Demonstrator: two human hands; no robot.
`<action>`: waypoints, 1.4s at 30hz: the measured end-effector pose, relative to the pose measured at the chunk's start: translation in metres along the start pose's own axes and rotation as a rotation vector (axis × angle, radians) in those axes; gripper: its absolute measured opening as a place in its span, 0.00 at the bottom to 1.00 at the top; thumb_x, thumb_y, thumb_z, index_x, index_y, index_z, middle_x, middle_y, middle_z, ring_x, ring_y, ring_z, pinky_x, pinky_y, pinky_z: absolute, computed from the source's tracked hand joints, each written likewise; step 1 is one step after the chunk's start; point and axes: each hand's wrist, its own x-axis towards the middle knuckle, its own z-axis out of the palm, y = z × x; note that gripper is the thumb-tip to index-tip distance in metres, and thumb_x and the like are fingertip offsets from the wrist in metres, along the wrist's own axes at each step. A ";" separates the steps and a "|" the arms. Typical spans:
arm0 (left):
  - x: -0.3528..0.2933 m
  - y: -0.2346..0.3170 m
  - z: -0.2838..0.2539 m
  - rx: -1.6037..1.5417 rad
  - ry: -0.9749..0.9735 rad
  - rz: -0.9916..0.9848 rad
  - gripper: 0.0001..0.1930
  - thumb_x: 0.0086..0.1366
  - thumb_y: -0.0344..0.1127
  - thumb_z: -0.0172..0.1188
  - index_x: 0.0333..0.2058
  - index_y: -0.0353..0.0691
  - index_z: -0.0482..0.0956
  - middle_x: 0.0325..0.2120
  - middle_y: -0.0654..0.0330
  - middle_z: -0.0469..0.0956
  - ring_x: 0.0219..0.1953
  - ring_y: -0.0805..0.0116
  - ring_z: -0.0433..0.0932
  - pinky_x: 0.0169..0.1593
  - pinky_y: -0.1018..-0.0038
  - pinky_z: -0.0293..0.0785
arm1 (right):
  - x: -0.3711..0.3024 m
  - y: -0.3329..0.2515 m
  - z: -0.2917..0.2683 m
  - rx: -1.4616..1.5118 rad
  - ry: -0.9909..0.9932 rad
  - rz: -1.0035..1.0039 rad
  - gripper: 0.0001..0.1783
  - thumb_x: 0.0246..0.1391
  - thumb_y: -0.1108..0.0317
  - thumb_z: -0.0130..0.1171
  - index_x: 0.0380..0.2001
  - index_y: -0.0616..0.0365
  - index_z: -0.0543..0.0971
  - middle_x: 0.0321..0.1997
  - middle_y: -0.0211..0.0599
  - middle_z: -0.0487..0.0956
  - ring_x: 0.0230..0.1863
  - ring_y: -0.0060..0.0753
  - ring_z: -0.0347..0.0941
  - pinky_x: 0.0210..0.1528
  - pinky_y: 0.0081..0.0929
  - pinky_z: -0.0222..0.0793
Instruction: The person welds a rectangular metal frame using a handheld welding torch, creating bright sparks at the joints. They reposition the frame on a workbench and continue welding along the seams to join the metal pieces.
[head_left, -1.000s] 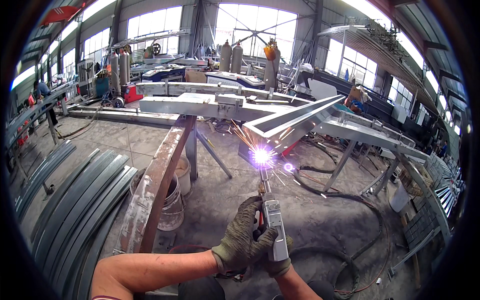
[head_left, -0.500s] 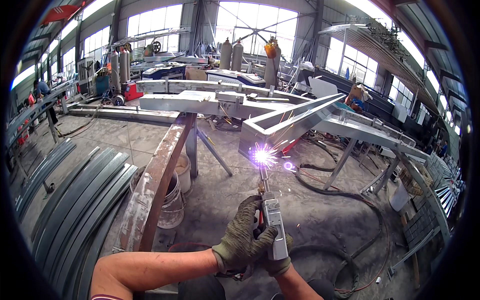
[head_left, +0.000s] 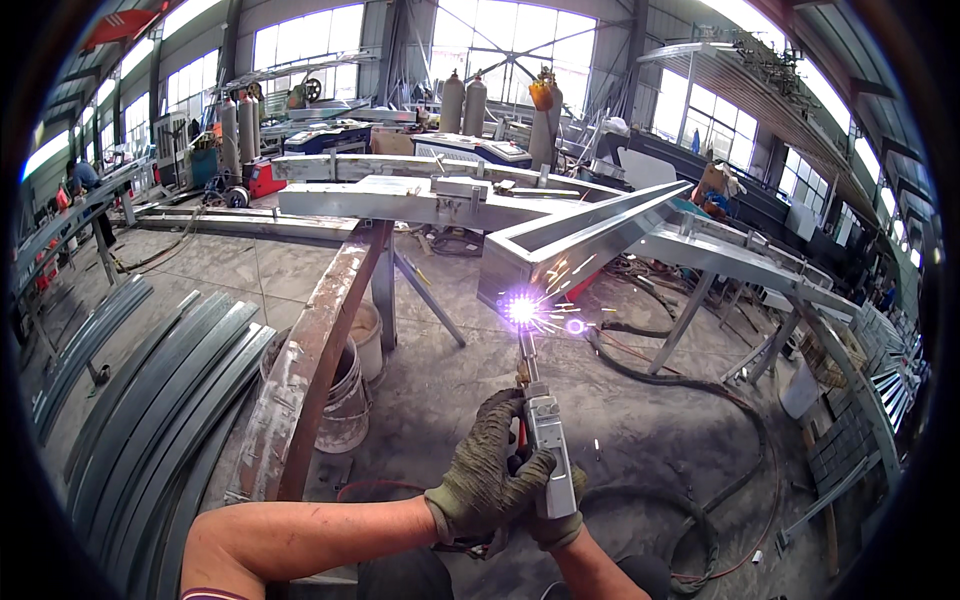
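Both my hands wear dark green work gloves and are wrapped round a grey and silver welding gun. My left hand grips it from the left side, with its thumb and fingers closed about the body. Mostly hidden behind the gun, my right hand closes round its lower end. The long nozzle points away from me. At its tip a bright violet-white glow burns on the lower near corner of a shiny box-shaped metal frame, throwing orange sparks. The exact spot of contact is lost in the glare.
A rusty steel beam slants on the left, beside white buckets and stacked metal channels. Black hoses curl over the floor on the right. Gas cylinders stand at the back. A person is at far left.
The glow has crept very slightly upward along the frame's corner, and the sparks spread in a different pattern. Both hands keep their hold on the welding gun, almost unmoved.
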 end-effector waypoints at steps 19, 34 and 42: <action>-0.003 0.000 0.003 0.012 -0.006 -0.065 0.40 0.69 0.41 0.68 0.72 0.30 0.62 0.71 0.39 0.66 0.68 0.44 0.74 0.65 0.56 0.78 | 0.002 0.001 -0.005 -0.090 -0.040 -0.094 0.12 0.53 0.66 0.75 0.39 0.57 0.85 0.33 0.38 0.85 0.33 0.43 0.85 0.36 0.37 0.80; -0.003 -0.004 0.004 -0.028 0.003 -0.104 0.38 0.71 0.42 0.67 0.72 0.29 0.63 0.69 0.39 0.67 0.67 0.46 0.75 0.65 0.57 0.77 | 0.007 -0.011 -0.004 -0.143 -0.054 -0.133 0.08 0.54 0.69 0.73 0.37 0.55 0.85 0.32 0.37 0.85 0.32 0.41 0.85 0.35 0.36 0.80; -0.004 -0.004 0.004 -0.049 0.012 -0.166 0.38 0.72 0.44 0.67 0.71 0.29 0.63 0.68 0.40 0.68 0.66 0.47 0.76 0.65 0.57 0.77 | 0.011 -0.013 -0.003 -0.143 -0.081 -0.138 0.08 0.53 0.68 0.72 0.37 0.55 0.85 0.33 0.39 0.85 0.32 0.45 0.85 0.36 0.38 0.81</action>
